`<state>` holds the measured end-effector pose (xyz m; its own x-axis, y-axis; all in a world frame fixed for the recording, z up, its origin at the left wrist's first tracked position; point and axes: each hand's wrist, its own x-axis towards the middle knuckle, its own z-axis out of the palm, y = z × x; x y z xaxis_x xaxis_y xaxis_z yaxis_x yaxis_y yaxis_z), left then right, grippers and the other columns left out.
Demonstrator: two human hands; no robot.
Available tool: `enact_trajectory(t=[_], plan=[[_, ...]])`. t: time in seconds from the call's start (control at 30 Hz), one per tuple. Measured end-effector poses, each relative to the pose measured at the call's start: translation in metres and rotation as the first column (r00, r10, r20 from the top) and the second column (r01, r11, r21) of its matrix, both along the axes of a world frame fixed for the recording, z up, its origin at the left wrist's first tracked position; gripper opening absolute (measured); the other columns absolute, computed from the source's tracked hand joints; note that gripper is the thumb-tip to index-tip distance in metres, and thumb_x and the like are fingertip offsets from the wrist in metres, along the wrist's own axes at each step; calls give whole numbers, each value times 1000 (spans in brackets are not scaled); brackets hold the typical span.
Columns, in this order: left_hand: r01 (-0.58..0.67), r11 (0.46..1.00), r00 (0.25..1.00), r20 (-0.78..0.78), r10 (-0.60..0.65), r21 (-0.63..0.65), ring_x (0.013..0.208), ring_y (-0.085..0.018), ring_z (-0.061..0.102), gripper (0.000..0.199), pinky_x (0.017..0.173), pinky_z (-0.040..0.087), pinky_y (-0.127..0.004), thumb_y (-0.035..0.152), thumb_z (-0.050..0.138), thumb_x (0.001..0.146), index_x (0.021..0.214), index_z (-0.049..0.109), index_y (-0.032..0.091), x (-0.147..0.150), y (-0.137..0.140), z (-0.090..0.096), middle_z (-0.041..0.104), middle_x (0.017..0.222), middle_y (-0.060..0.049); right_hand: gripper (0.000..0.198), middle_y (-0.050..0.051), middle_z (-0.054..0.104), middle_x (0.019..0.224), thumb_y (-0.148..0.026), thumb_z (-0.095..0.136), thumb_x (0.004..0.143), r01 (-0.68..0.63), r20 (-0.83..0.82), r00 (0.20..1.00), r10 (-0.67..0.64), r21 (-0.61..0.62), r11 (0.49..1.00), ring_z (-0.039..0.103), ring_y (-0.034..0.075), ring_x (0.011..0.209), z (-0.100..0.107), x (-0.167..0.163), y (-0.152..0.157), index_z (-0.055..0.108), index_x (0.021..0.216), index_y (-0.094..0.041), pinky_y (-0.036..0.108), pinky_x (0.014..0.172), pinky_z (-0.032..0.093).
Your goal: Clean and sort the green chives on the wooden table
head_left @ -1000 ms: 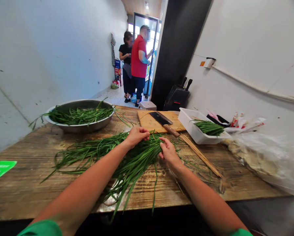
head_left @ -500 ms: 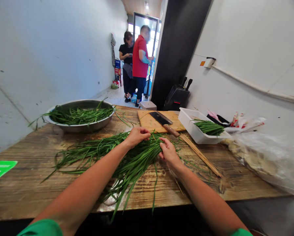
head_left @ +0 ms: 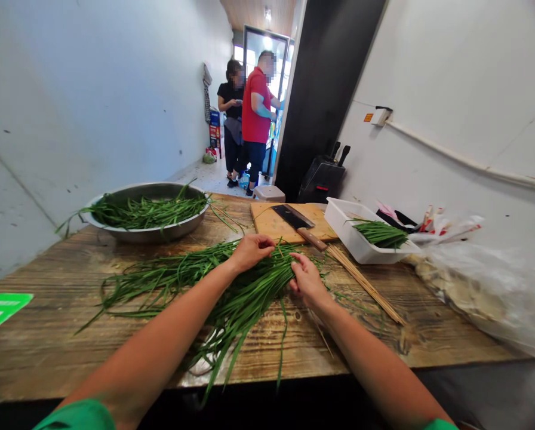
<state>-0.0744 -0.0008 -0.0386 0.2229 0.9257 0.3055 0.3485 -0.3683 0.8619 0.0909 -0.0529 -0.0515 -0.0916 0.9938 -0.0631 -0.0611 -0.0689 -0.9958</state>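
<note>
A loose pile of garlic chives [head_left: 254, 292] spreads over the wooden table, some leaves hanging past the front edge. Above its far end, my left hand [head_left: 251, 252] is closed in a pinch; what lies between the fingertips is too small to make out. My right hand [head_left: 308, 279] is at the right side of the pile, thumb and fingers closed on the gathered chive ends. Just right of that hand, a bundle of thin wooden skewers [head_left: 366, 285] rests on the table. Behind the hands, a cleaver [head_left: 294, 216] lies on a wooden cutting board [head_left: 261, 220].
A metal basin [head_left: 178, 230] of chives stands at the back left. At right are a white plastic tub [head_left: 350, 230] with neatly laid chives and a clear plastic bag [head_left: 482, 292]. Two people stand far back by a glass door. A green card [head_left: 8, 307] lies far left.
Both hands stay almost in place at the chives, with only slight finger movement. In the background, the person in red has turned slightly and reaches toward the door.
</note>
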Motion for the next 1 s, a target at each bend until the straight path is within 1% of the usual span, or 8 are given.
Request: enact_trajectory(t=[0.1,0.27,0.33,0.43,0.5,0.67,0.83,1.0], plan=[[48,996,996,-82,-42,72,62,-11,57,17,61,44,-21,26,58,68,77,67,14,0,-3,2,66,69,-2,34,-12,35,47,-31,46,76,13,2,1000,-13,7,1000,30,3,24,0,0,0,45,107,-16,13,24,17],[255,965,960,-135,-244,68,70,-12,59,17,67,44,-21,28,61,68,73,69,14,3,-12,15,68,76,-4,33,-12,35,45,-28,44,78,29,6,1000,-29,33,999,31,4,24,1,0,0,45,109,-15,15,24,18],[148,987,988,-60,-144,57,67,-12,59,20,65,44,-21,30,61,68,73,69,13,1,-11,17,68,73,-4,33,-11,38,47,-28,44,78,40,5,999,-41,47,998,31,4,24,1,0,-1,46,109,-16,15,24,19],[-110,994,991,79,110,-6,55,-11,58,26,55,43,-21,34,60,68,78,67,11,-3,-5,13,66,62,-3,32,-10,42,52,-29,45,78,43,-14,999,-42,60,997,32,3,25,1,0,-1,46,108,-17,14,25,18],[-164,985,979,118,169,-50,51,-11,57,27,52,43,-21,35,61,68,78,67,10,-4,-1,8,65,61,-3,33,-10,42,54,-30,47,77,33,-38,999,-30,69,997,32,2,25,1,0,-1,46,107,-17,14,25,18],[-102,988,983,138,118,-117,56,-12,60,25,60,47,-23,28,64,64,82,68,11,-1,1,2,68,65,-3,32,-10,44,55,-31,48,77,20,-65,998,-14,82,996,31,1,25,0,-1,-1,47,106,-16,14,25,18],[-2,967,957,279,76,-256,56,-12,61,20,61,49,-25,22,66,62,77,65,10,5,-2,4,67,61,-3,31,-10,42,51,-30,48,78,14,-61,998,-10,70,997,32,2,25,-1,0,0,47,106,-16,13,25,17],[-2,967,961,267,73,-256,56,-13,62,16,61,50,-25,23,66,62,72,64,11,4,-3,5,67,60,-2,31,-10,42,51,-30,47,78,7,-59,998,-4,61,998,31,2,24,0,0,-1,47,106,-16,14,25,16]])
